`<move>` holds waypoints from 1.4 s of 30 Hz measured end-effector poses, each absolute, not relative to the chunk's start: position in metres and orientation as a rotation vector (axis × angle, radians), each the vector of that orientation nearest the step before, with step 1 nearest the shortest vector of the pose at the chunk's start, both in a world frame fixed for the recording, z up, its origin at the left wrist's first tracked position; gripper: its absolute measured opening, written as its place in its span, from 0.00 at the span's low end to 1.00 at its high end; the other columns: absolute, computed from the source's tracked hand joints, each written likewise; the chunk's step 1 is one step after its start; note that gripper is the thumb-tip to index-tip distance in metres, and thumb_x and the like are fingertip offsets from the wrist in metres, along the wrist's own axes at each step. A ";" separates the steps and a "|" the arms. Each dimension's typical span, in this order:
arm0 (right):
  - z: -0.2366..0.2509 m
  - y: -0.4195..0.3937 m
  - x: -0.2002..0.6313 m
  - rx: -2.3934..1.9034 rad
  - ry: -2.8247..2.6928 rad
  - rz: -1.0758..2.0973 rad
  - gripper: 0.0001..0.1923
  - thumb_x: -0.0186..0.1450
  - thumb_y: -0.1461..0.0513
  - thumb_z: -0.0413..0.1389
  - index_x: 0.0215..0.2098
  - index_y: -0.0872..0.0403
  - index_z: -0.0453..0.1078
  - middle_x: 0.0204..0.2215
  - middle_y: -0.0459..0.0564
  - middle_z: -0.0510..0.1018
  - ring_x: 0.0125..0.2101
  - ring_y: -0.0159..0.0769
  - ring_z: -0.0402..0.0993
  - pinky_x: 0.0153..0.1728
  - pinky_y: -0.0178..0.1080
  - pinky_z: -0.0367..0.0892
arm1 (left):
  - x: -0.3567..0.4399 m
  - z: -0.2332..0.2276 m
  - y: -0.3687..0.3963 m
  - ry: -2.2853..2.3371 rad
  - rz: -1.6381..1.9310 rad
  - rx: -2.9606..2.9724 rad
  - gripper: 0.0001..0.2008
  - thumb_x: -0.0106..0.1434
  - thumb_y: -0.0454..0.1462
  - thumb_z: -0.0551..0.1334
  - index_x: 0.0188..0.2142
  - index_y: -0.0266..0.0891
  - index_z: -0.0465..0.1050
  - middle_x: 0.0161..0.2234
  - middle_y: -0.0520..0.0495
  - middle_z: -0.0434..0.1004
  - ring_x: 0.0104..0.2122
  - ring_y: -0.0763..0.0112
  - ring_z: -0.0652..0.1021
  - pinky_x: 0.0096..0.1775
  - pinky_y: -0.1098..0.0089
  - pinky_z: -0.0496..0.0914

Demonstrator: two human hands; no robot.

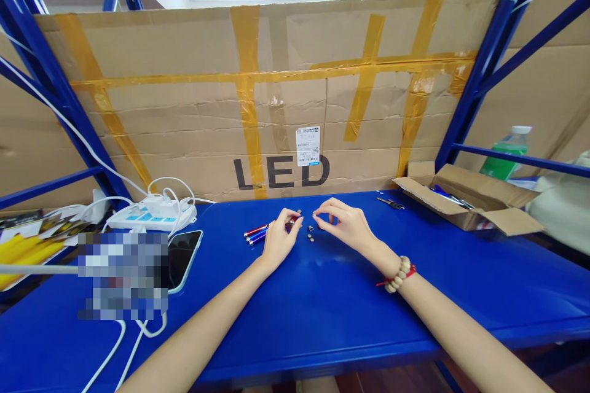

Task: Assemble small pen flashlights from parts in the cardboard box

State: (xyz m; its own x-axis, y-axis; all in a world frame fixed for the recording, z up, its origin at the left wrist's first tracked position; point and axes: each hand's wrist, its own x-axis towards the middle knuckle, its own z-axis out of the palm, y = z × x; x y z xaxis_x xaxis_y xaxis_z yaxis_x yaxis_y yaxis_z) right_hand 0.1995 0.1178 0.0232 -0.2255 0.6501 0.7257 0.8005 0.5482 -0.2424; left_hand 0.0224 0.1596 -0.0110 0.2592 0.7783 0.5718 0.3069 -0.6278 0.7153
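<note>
My left hand (279, 238) is closed around a slim red metallic tube (293, 220), whose kind I cannot make out; most of it is hidden by the fingers. Just left of that hand lie several slim pen-like tubes (256, 233), red and blue with silvery ends, partly covered by the hand. Facing it, my right hand (345, 222) has thumb and forefinger pinched together on something too small to name. On the table between both hands rest a few small round metallic pieces (310, 238). A beaded bracelet (400, 275) circles my right wrist.
A phone (183, 261), a white power strip (154, 214) and cables occupy the left side. Keys (391, 202) lie at the back right, near an open cardboard box (465, 196) holding pens. A large taped carton (203, 116) walls off the back of the blue table (350, 319).
</note>
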 end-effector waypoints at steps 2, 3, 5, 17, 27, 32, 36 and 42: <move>0.023 0.118 0.199 -1.190 -1.948 -0.230 0.11 0.63 0.57 0.50 0.33 0.53 0.73 0.34 0.46 0.75 0.20 0.22 0.64 0.22 0.28 0.59 | 0.022 -0.011 0.160 0.927 1.320 2.070 0.09 0.64 0.41 0.52 0.35 0.39 0.66 0.30 0.49 0.76 0.29 0.72 0.76 0.34 0.73 0.67; 0.022 0.118 0.199 -1.196 -1.945 -0.229 0.11 0.63 0.57 0.50 0.33 0.52 0.73 0.34 0.46 0.75 0.20 0.22 0.64 0.22 0.28 0.58 | 0.022 -0.011 0.161 0.903 1.311 2.068 0.09 0.65 0.40 0.51 0.35 0.39 0.66 0.31 0.49 0.76 0.29 0.73 0.76 0.35 0.73 0.68; 0.021 0.118 0.198 -1.208 -1.945 -0.223 0.11 0.63 0.57 0.50 0.34 0.52 0.74 0.35 0.45 0.75 0.21 0.22 0.65 0.22 0.28 0.58 | 0.022 -0.011 0.161 0.874 1.296 2.078 0.10 0.65 0.39 0.50 0.38 0.39 0.67 0.34 0.48 0.76 0.30 0.73 0.76 0.35 0.73 0.68; 0.010 0.127 0.195 -1.364 -1.754 0.028 0.09 0.60 0.57 0.55 0.33 0.50 0.75 0.31 0.43 0.78 0.24 0.28 0.70 0.28 0.31 0.63 | 0.023 -0.015 0.166 0.907 1.338 2.216 0.13 0.61 0.37 0.57 0.45 0.39 0.73 0.39 0.47 0.77 0.30 0.71 0.75 0.31 0.72 0.68; 0.011 0.126 0.191 -1.326 -1.565 0.265 0.13 0.59 0.54 0.55 0.33 0.54 0.76 0.26 0.47 0.78 0.21 0.31 0.71 0.27 0.34 0.65 | 0.021 -0.011 0.161 0.849 1.281 2.092 0.11 0.65 0.39 0.52 0.44 0.39 0.67 0.31 0.50 0.76 0.33 0.71 0.76 0.39 0.72 0.67; 0.009 0.129 0.189 -1.244 -1.481 0.456 0.18 0.56 0.52 0.57 0.36 0.58 0.75 0.24 0.51 0.77 0.20 0.33 0.72 0.24 0.35 0.66 | 0.021 -0.014 0.164 0.845 1.219 2.142 0.12 0.66 0.40 0.49 0.45 0.39 0.64 0.31 0.51 0.75 0.33 0.71 0.75 0.38 0.72 0.65; 0.009 0.129 0.188 -1.226 -1.441 0.533 0.20 0.55 0.51 0.57 0.36 0.59 0.75 0.25 0.52 0.78 0.20 0.33 0.72 0.22 0.34 0.66 | 0.022 -0.014 0.163 0.868 1.137 2.226 0.10 0.66 0.40 0.49 0.41 0.39 0.65 0.31 0.51 0.74 0.33 0.71 0.74 0.36 0.72 0.64; 0.014 0.125 0.186 -1.207 -1.497 0.497 0.17 0.55 0.53 0.58 0.33 0.59 0.75 0.22 0.50 0.77 0.19 0.31 0.70 0.21 0.33 0.64 | 0.021 -0.013 0.161 0.887 1.074 2.288 0.09 0.67 0.40 0.48 0.39 0.40 0.64 0.29 0.52 0.73 0.31 0.71 0.73 0.34 0.73 0.63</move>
State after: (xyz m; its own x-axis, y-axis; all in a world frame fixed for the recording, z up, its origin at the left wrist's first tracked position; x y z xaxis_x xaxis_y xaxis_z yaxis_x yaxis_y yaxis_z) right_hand 0.1856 0.1247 0.0135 0.1150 0.8719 0.4760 0.4134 0.3937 -0.8210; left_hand 0.0213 0.1609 -0.0133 0.4878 0.7151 0.5007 0.3571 -0.6869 0.6330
